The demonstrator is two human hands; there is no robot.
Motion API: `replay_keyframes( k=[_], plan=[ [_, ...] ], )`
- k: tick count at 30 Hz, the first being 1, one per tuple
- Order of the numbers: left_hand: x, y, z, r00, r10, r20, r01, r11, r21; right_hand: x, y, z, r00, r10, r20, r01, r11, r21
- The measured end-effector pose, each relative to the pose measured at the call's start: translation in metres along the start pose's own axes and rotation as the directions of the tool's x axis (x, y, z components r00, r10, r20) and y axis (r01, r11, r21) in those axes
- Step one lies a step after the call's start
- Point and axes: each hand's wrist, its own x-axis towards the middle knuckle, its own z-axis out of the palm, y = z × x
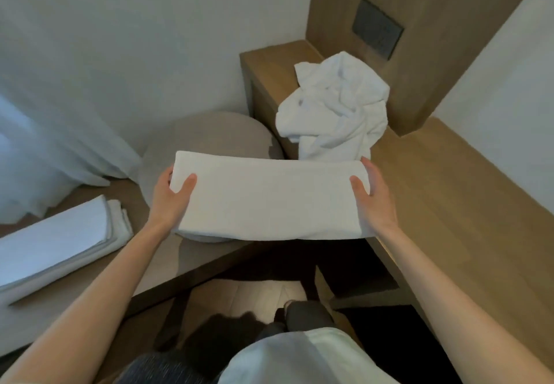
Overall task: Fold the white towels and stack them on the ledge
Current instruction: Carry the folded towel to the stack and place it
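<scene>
- Pinched at both ends: left hand point(172, 194) and right hand point(373, 194), thumbs on top of the folded towel point(269, 200).
- Held level in the air, right of the stack point(57, 242) on the ledge point(132, 194).
- Likely step: carrying to the stack — next, lowering squarely, edges aligned.

The left forearm point(99, 287) and the right forearm point(449, 287) are seen uncovered from the wrists down to the lower corners of the view. The left hand point(171, 200) and the right hand point(374, 200) are bare as well. A white top point(302, 356) is worn over the torso and is seen as a smooth, rounded fold at the bottom edge. Dark grey trousers point(308, 314) are worn below it. A patch of flecked grey fabric point(156, 368), dark and finely speckled, is seen left of the top. The feet are lost in blur and shadow, so footwear cannot be made out.
</scene>
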Motion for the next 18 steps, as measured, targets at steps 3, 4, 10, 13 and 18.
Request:
replay_keyframes(
  k=[3, 4, 10, 13, 18],
  plan=[
    [0.003, -0.026, -0.034, 0.991, -0.090, -0.100, 0.090, 0.996, 0.000, 0.019, -0.024, 0.042, 0.993, -0.061, 0.099, 0.063, 0.998, -0.019],
    [0.004, -0.035, -0.044, 0.984, -0.115, -0.133, 0.116, 0.993, -0.003, 0.026, -0.031, 0.056, 0.988, -0.078, 0.130, 0.082, 0.996, -0.029],
    [0.015, -0.078, -0.089, 0.911, -0.306, -0.278, 0.283, 0.951, -0.121, 0.069, -0.072, 0.144, 0.923, -0.196, 0.331, 0.219, 0.975, -0.032],
    [0.019, -0.093, -0.106, 0.863, -0.375, -0.340, 0.343, 0.927, -0.153, 0.093, -0.090, 0.186, 0.864, -0.234, 0.445, 0.272, 0.962, -0.022],
    [0.013, -0.109, -0.133, 0.756, -0.500, -0.422, 0.429, 0.866, -0.258, 0.112, -0.119, 0.250, 0.767, -0.298, 0.568, 0.325, 0.944, 0.057]
  ],
)
